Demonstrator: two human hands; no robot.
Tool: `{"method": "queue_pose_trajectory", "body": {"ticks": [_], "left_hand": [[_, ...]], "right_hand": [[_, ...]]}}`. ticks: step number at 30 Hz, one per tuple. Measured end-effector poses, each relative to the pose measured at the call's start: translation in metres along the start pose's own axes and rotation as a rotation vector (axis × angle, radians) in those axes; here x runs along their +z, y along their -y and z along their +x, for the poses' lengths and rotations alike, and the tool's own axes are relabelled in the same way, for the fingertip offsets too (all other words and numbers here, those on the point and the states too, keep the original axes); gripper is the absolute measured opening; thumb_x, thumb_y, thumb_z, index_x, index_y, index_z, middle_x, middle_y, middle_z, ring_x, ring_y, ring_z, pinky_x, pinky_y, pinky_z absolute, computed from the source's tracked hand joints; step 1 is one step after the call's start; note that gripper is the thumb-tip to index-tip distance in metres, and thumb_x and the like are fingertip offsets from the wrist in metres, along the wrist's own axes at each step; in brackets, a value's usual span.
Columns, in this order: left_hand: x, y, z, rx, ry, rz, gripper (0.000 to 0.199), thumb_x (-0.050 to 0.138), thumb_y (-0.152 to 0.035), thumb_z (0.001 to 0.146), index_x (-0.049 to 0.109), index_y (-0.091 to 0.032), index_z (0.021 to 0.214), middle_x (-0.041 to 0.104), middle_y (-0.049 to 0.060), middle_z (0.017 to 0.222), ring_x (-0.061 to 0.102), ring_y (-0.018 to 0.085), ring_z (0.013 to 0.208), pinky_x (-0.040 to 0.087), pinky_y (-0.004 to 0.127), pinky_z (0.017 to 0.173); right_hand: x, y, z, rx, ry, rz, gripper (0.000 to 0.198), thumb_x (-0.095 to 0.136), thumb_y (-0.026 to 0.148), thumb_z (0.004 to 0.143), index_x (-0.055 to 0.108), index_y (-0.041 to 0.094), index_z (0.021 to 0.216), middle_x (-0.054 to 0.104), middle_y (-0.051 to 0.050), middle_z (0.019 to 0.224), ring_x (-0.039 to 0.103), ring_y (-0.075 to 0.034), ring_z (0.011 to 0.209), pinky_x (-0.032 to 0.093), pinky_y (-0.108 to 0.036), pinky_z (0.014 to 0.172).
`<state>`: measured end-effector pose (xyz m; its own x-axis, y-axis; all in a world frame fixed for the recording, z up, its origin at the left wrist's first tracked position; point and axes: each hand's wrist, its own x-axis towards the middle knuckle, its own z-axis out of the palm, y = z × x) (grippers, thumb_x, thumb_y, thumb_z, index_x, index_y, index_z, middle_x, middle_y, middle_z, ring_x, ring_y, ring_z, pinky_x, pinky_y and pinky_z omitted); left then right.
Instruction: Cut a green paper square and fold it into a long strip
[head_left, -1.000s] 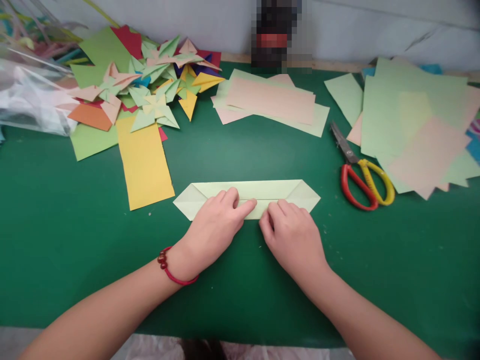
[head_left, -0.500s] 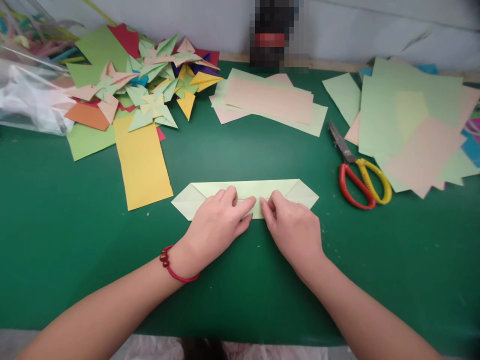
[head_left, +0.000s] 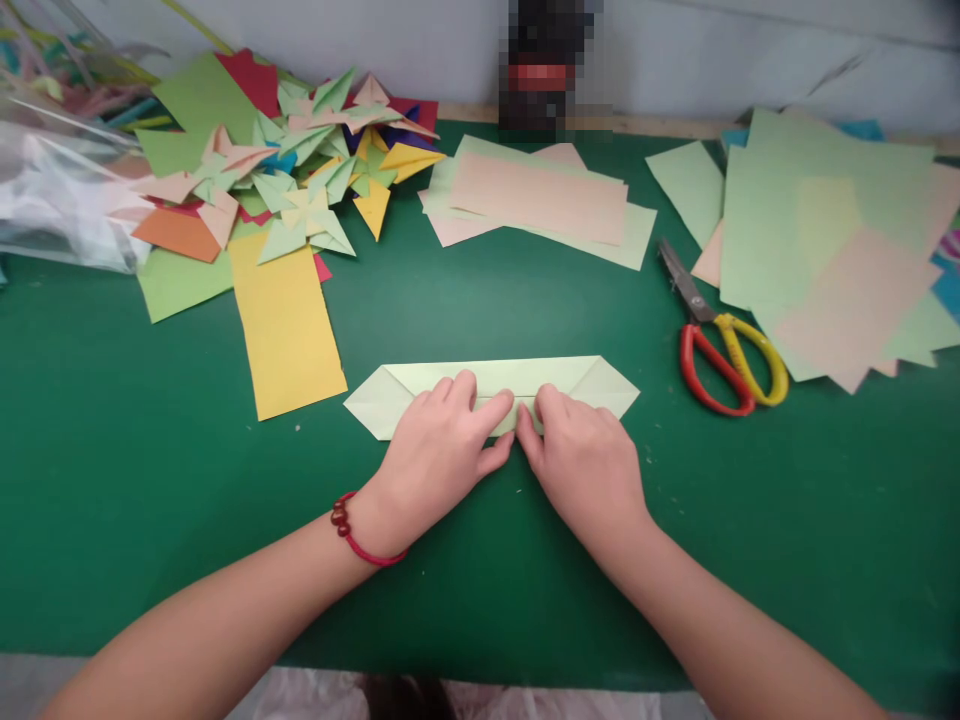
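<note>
A long strip of pale green folded paper [head_left: 517,378] lies crosswise before me, its two ends folded to points. My left hand [head_left: 450,430] rests on its left half, with thumb and index finger at the near edge by the middle. Close beside it, my right hand [head_left: 585,440] has its fingers curled and its thumb at that same near edge. Both hands pinch the paper's near edge near the centre. The hands hide much of the lower half of the strip.
Scissors [head_left: 731,350] with one red and one yellow handle lie to the right, beside stacked coloured sheets [head_left: 765,220]. Paper strips [head_left: 540,200] lie at the back. Folded paper flowers [head_left: 307,215], a yellow sheet [head_left: 291,335] and a clear plastic bag [head_left: 67,200] are on the left.
My thumbs have come closer together at the near edge of the paper, and the right thumb has shifted slightly down. The paper stays in nearly the same place.
</note>
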<state>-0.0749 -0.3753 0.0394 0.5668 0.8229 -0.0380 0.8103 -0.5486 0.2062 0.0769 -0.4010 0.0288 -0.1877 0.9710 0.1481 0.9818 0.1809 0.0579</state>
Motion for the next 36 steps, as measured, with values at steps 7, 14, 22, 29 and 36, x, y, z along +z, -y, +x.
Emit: {"method": "queue_pose_trajectory", "body": {"ticks": [7,14,22,29,36], "left_hand": [[0.001,0.0,0.0,0.002,-0.003,0.003,0.021,0.048,-0.033,0.087,0.054,-0.022,0.103,0.045,0.004,0.084,0.045,0.019,0.073,0.04,0.03,0.064],[0.0,0.0,-0.001,-0.007,0.016,0.011,0.021,0.046,-0.032,0.087,0.054,-0.023,0.105,0.046,0.005,0.085,0.045,0.019,0.074,0.04,0.03,0.064],[0.0,-0.001,-0.001,-0.014,0.024,0.014,0.022,0.044,-0.033,0.088,0.054,-0.022,0.104,0.045,0.004,0.084,0.044,0.018,0.072,0.039,0.03,0.062],[0.003,0.0,0.0,0.004,-0.006,0.043,0.019,0.041,-0.031,0.09,0.055,-0.022,0.1,0.044,0.004,0.082,0.043,0.017,0.07,0.038,0.029,0.061],[0.003,0.001,0.001,0.021,-0.022,0.093,0.02,0.035,-0.022,0.092,0.055,-0.022,0.095,0.043,0.003,0.078,0.041,0.016,0.066,0.034,0.028,0.056]], "right_hand": [[-0.003,0.003,-0.003,-0.007,0.029,-0.008,0.024,0.041,0.026,0.091,0.046,0.019,0.067,0.053,0.001,0.059,0.051,-0.015,0.056,0.028,-0.029,0.06],[-0.004,-0.006,-0.004,0.056,0.071,0.014,0.025,0.04,0.028,0.09,0.048,0.019,0.068,0.055,0.001,0.057,0.051,-0.013,0.051,0.024,-0.027,0.052],[-0.021,-0.025,0.002,0.266,0.373,-0.027,0.025,0.04,0.029,0.089,0.052,0.02,0.069,0.061,-0.001,0.059,0.048,-0.012,0.045,0.014,-0.025,0.045],[-0.02,-0.021,0.003,0.28,0.366,-0.064,0.029,0.037,0.031,0.09,0.054,0.019,0.069,0.061,-0.003,0.057,0.051,-0.013,0.046,0.013,-0.024,0.046],[-0.017,-0.022,0.005,0.29,0.319,-0.082,0.041,0.036,0.041,0.091,0.058,0.018,0.066,0.056,-0.004,0.05,0.05,-0.013,0.042,0.012,-0.024,0.044]]}}
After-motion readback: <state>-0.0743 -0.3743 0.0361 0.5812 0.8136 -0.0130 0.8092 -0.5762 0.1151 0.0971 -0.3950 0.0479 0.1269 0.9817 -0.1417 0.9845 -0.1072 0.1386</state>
